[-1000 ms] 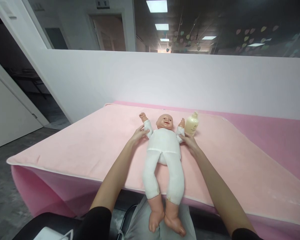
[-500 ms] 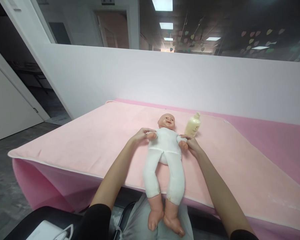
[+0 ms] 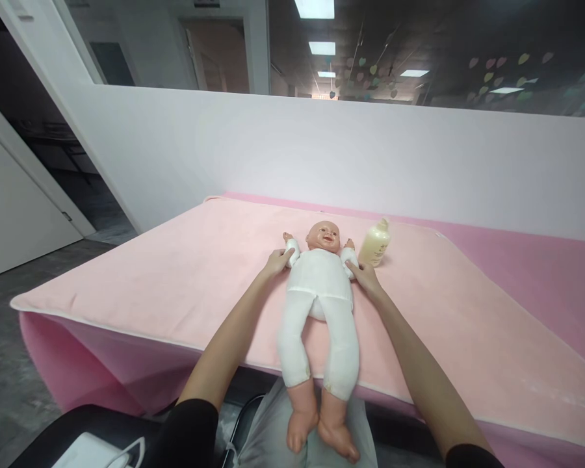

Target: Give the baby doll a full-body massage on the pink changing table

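Note:
A baby doll (image 3: 320, 276) with a white cloth body lies face up on the pink blanket (image 3: 175, 273), its feet reaching past the front edge over my lap. Both of its arms are bent upward beside its head. My left hand (image 3: 277, 261) has its fingers closed on the doll's arm at the left of the picture. On the other side, my right hand (image 3: 365, 277) grips the opposite arm near the elbow. A pale yellow bottle (image 3: 375, 244) stands slightly tilted just behind my right hand.
A white wall (image 3: 322, 156) with a window above runs behind the table. Pink cloth (image 3: 541, 273) shows under the blanket at the right. At lower left, a white device with a cable (image 3: 95, 452) rests on a black chair (image 3: 92, 419).
The doll's arms have gone from pointing down beside its chest to pointing up beside its head. My hands stayed on them throughout.

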